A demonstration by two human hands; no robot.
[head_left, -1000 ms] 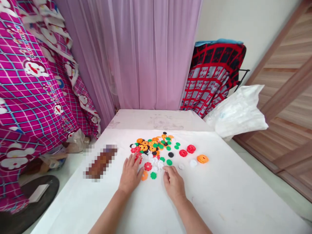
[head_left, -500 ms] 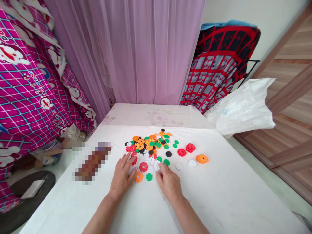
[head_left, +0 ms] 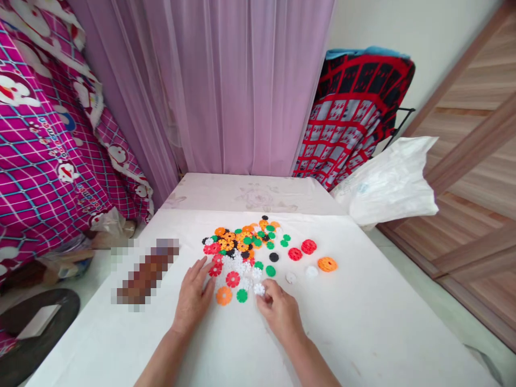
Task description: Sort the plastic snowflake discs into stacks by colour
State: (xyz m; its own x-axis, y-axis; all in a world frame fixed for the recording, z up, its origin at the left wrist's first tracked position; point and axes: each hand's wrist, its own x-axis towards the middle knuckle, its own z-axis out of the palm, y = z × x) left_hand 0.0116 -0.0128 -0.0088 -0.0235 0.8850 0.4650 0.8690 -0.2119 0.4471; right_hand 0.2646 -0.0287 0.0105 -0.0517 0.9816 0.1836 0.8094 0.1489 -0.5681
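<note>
Between finger and thumb of my right hand [head_left: 280, 309] is a white snowflake disc [head_left: 259, 289], raised at the near right edge of the loose pile. My left hand [head_left: 194, 295] rests at the pile's left side, fingers stretched out and holding nothing, close to a red snowflake disc [head_left: 215, 269]. In front of the hands lie an orange disc [head_left: 223, 295], a green disc [head_left: 242, 295] and another red disc [head_left: 233, 279]. Several white discs [head_left: 237, 263] overlap in the middle, with mixed orange, black and green discs [head_left: 244, 239] behind them.
Right of the pile sit stacked red discs [head_left: 309, 246], stacked orange discs [head_left: 327, 264] and a white disc [head_left: 312, 271]. A blurred-out brown item [head_left: 147, 274] lies on the left of the white-covered table [head_left: 363, 322]. A white plastic bag [head_left: 391, 183] stands at the right edge.
My right hand has picked a white disc from the pile and drawn it slightly back. My left hand has shifted a little away from the discs. The whole view has moved slightly.
</note>
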